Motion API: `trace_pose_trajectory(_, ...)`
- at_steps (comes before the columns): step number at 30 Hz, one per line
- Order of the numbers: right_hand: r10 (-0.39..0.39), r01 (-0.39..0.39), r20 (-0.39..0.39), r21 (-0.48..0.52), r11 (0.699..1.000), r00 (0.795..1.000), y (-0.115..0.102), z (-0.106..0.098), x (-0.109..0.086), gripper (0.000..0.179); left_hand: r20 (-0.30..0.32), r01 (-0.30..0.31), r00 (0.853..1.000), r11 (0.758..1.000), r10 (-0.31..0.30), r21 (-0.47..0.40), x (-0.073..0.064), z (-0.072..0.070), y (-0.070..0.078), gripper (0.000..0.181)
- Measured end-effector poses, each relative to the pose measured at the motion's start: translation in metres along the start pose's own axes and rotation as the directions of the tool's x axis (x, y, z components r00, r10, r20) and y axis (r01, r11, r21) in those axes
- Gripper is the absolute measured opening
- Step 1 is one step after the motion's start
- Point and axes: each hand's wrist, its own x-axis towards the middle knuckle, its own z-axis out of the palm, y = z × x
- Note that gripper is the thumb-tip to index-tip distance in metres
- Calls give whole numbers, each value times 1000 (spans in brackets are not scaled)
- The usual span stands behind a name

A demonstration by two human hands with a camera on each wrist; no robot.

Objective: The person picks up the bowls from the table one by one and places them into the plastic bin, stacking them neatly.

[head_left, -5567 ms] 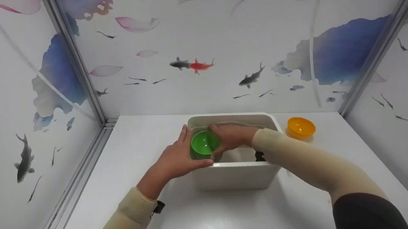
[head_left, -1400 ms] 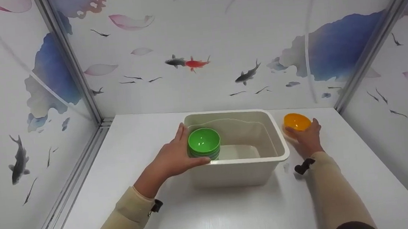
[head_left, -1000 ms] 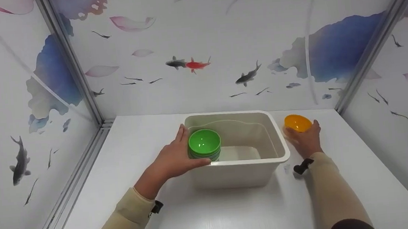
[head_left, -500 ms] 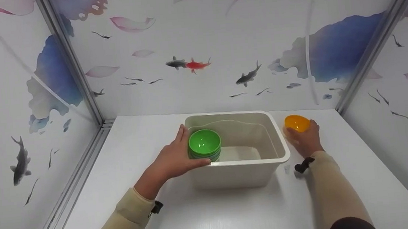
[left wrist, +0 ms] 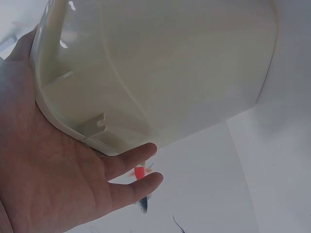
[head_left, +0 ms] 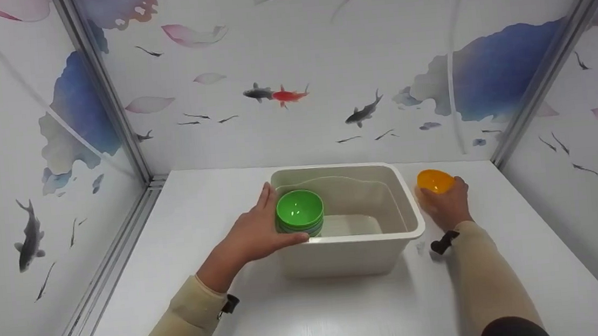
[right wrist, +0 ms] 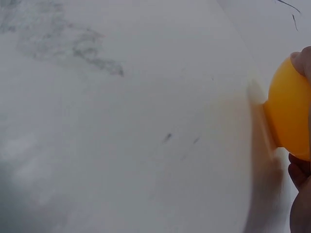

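An orange bowl [head_left: 434, 179] stands on the table to the right of a cream plastic bin [head_left: 345, 258]. My right hand [head_left: 451, 202] grips this bowl by its near side, thumb on the left and fingers on the right. In the right wrist view the orange bowl [right wrist: 287, 109] is partly cut off by the frame edge. Inside the bin, at the left, a green bowl [head_left: 299, 207] tops a nested stack. My left hand [head_left: 256, 232] rests along the bin's left front corner, thumb lying at the front rim. The left wrist view shows its fingers [left wrist: 133, 160] extended beside the bin's outer wall.
White table surface [head_left: 312, 324] extends in front of the bin. Printed panels [head_left: 301, 135] with fish and petals close off the back and both sides, joined by metal posts [head_left: 109, 98]. A small black device [head_left: 444, 243] sits at the right wrist.
The right hand has left the green bowl in the bin, moved right and taken hold of the orange bowl. Over the last second both hands stay almost still; the left keeps its place.
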Motion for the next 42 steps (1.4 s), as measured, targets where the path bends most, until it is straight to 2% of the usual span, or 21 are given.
trace_pose_trajectory(11, 2, -2, 57, 6, 1000, 998, 10, -8, 3, 111, 12, 9, 1000, 1000, -9, -2, 1, -1, 1, 148)
trace_pose_trajectory(17, -63, 65, 54, -37, 997, 997, 45, -12, 38, 111, 11, 11, 1000, 1000, -11, -9, -1, -1, 0, 149)
trace_pose_trajectory(20, -128, 129, 27, -61, 990, 991, 53, -14, 48, 102, 10, 5, 1000, 1000, -4, -3, 0, -1, -1, 148)
trace_pose_trajectory(24, -161, 164, 33, -89, 983, 986, 50, -17, 46, 100, 9, 1, 1000, 1000, -1, 0, 1, 1, -1, 147)
trace_pose_trajectory(31, -115, 134, 139, -134, 982, 984, 35, -21, 35, 120, 8, 8, 1000, 1000, -8, -6, 1, 2, -1, 147)
trace_pose_trajectory(42, -143, 174, 210, -138, 975, 967, 9, -28, 16, 119, 12, 1, 1000, 1000, -1, 3, 1, 2, -3, 151)
